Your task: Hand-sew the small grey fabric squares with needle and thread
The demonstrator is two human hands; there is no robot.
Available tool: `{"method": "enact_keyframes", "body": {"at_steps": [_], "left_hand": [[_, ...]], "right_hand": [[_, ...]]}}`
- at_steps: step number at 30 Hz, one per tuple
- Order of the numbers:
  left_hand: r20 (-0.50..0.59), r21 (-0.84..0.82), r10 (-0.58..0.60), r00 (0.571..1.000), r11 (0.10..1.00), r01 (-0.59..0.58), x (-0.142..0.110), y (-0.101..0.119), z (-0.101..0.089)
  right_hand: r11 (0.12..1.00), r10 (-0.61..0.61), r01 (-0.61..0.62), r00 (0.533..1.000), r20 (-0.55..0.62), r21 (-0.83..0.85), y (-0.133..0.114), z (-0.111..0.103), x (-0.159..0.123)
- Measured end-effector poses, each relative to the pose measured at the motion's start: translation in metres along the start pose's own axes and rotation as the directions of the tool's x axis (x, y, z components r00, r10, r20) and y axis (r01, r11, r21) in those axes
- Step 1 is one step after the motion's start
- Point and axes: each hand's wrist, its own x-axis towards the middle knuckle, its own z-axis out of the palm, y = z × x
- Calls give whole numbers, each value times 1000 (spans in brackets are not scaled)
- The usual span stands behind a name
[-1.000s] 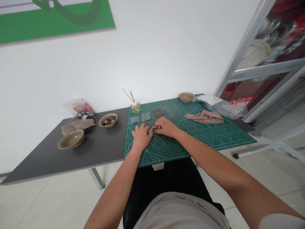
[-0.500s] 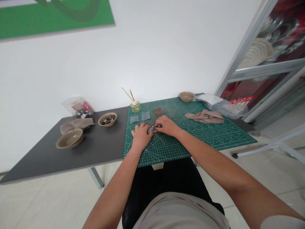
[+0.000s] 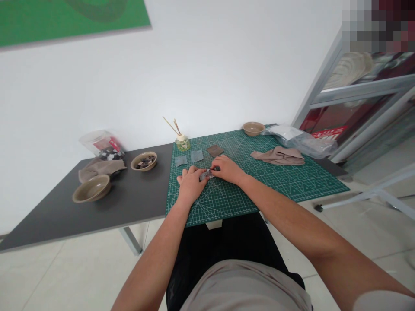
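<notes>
White wall [image 3: 194, 73] stands behind a dark grey table [image 3: 129, 211], whose right-hand part carries a green cutting mat [image 3: 223, 199] printed with pale grid lines. Left hand [image 3: 191, 185] and right hand [image 3: 228, 169] meet over the mat, fingers bunched narrow on a small grey piece [image 3: 204, 175] between them; fingertips cover part of it. Dark material shows at the right fingertips; whether it belongs to the same piece cannot be told.

Just beyond the left hand lie two grey squares [image 3: 196, 155], side by side; beyond the right hand lies a brown square [image 3: 215, 150]. Behind the grey squares stands a reed diffuser [image 3: 183, 144], its label too small to read.

Left of the hands, on the table, sits a bowl of small dark pieces [image 3: 144, 169]. Farther left are a second bowl [image 3: 91, 188], a beige cloth [image 3: 102, 169] and a clear tub [image 3: 97, 141] bearing a red label, illegible.

Right of the hands lies a crumpled brownish cloth [image 3: 280, 156]. Past it are a third bowl [image 3: 253, 128] and a clear plastic bag [image 3: 301, 140]. Farther right, a red sign [image 3: 329, 133] behind a glazed frame carries white characters, partly hidden by the bag and unreadable.
</notes>
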Motion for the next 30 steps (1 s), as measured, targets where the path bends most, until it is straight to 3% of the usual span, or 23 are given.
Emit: {"method": "enact_keyframes", "body": {"at_steps": [8,23,30], "left_hand": [[1,4,-10,1000,1000,10,0,0,0],[17,17,-20,1000,1000,20,0,1,-1],[17,0,-18,1000,1000,18,0,1,-1]], "right_hand": [[998,-40,40,999,1,57,-1,-3,-1],[999,47,-47,998,-32,-4,-3,-2,-2],[997,-70,69,997,25,30,-4,-2,-3]]}}
